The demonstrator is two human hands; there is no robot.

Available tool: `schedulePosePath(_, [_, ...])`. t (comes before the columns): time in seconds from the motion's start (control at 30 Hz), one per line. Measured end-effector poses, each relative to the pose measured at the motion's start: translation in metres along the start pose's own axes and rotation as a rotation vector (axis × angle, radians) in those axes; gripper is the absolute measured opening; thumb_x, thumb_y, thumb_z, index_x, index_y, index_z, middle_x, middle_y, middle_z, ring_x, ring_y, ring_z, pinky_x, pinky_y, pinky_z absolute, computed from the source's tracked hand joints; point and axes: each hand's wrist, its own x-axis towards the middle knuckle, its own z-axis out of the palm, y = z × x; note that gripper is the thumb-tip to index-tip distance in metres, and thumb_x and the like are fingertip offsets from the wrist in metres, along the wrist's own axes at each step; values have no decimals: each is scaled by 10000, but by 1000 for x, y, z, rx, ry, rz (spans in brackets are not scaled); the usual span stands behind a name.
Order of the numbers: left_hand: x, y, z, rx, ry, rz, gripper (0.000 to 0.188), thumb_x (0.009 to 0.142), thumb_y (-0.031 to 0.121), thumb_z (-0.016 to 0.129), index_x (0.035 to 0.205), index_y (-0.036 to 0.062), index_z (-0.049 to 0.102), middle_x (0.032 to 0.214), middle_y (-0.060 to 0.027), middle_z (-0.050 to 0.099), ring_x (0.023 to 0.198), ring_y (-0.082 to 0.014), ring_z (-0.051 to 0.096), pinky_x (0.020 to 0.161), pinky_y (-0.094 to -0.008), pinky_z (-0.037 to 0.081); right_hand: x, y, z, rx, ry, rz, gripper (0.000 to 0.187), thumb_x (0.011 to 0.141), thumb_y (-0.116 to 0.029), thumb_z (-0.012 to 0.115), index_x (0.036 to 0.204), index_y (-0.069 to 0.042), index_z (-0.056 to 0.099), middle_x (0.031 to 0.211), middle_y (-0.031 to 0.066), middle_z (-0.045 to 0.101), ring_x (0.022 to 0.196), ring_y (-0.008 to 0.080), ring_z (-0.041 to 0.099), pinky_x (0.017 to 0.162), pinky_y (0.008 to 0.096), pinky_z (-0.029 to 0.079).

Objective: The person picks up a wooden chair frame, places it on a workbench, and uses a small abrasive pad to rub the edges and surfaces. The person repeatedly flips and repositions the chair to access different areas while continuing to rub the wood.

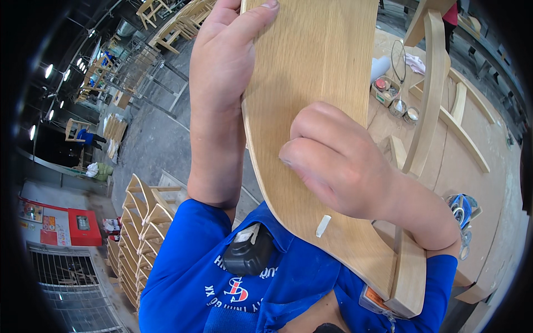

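A broad, curved light-wood chair panel [311,72] fills the middle of the view, its lower end close to my chest. My left hand [227,50] grips its upper left edge, with the thumb on the face and the other fingers partly hidden behind. My right hand [341,161] is closed in a fist against or just over the panel's face; whatever the curled fingers hold, if anything, is hidden. Below that fist a small whitish strip [323,226] lies on the wood. A wooden frame piece [410,277] meets the panel's lower right corner.
At right, a worktable [411,141] bears a curved chair frame [433,94], a box of small containers [384,90], two round jars and a blue-and-white bundle [463,211]. Stacked curved wooden parts [141,233] stand at left. A person in blue [86,137] is far off.
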Motion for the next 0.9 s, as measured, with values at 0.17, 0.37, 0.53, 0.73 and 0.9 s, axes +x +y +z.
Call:
schedulePosePath(0.17, [-17, 3, -10, 26, 2, -61, 624, 941, -7, 528, 1542, -47, 363, 1434, -191, 570, 1305, -250, 580, 1104, -369, 450, 0, 3, -6, 110, 61, 116, 127, 841, 76, 671, 938, 21, 612, 906, 148, 576, 794, 298, 578, 693, 359, 476])
schedulePosePath(0.37, [-94, 12, -24, 413, 55, -223, 921, 824, 16, 668, 1610, 6, 187, 1513, -151, 466, 1395, -245, 488, 1145, -378, 399, 5, 15, -17, 195, 194, 204, 60, 964, 43, 609, 1019, 22, 619, 937, 94, 613, 825, 167, 592, 731, 283, 486])
schedulePosePath(0.53, [-143, 31, -42, 331, -78, -528, 1124, 757, 16, 709, 1641, 58, 14, 1601, -158, 322, 1497, -245, 345, 1208, -421, 318, 12, 25, -18, 197, 250, 186, 77, 982, 48, 594, 1047, 13, 615, 939, 78, 611, 831, 137, 580, 746, 262, 486])
schedulePosePath(0.73, [-143, 28, -65, 324, 32, -517, 907, 853, 7, 708, 1602, -17, 198, 1477, -156, 501, 1410, -246, 481, 1154, -389, 397, 17, 32, -6, 185, 173, 127, 61, 956, 38, 629, 1011, 15, 620, 928, 74, 608, 804, 152, 578, 715, 270, 477])
schedulePosePath(0.9, [-129, 15, -81, 390, 154, -306, 422, 1067, 185, 552, 1402, -71, 527, 1150, -83, 679, 1057, -137, 647, 905, -276, 503, 15, 30, 8, 255, 96, 213, 56, 949, 38, 621, 997, 10, 621, 909, 70, 604, 795, 156, 580, 705, 272, 482])
